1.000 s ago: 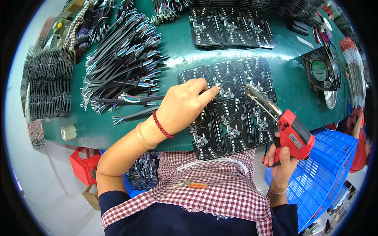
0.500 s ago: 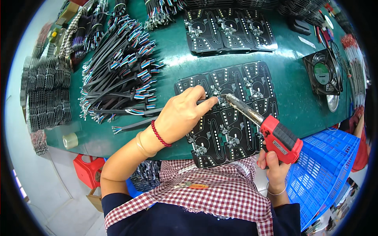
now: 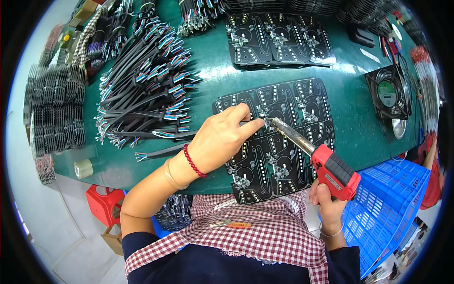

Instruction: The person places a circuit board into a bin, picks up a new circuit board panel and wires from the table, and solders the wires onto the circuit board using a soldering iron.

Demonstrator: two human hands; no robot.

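A panel of black circuit boards (image 3: 255,161) with rows of pale square parts lies on the green table. Over its left side, my left hand (image 3: 222,135) is closed, thumb and forefinger pinching a black cable (image 3: 244,123) against a board. Most of that cable is hidden by the hand. Another stretch of black cable (image 3: 165,151) with coloured wire ends passes under my left wrist; whether it is the same one cannot be seen. My right hand (image 3: 329,204) grips a red and black soldering gun (image 3: 336,173), its metal tip touching or just above the board beside my left fingertips.
A heap of black cables (image 3: 142,90) covers the table's left. More circuit board panels (image 3: 279,40) lie at the back. A black fan (image 3: 388,90) stands at right, near a blue crate (image 3: 388,203). A tape roll (image 3: 83,168) sits by the left edge, above a red stool (image 3: 104,206).
The soldering gun has shifted slightly left and its tip sits a little lower. My left hand keeps its pinch on the cable. The whole view has moved slightly.
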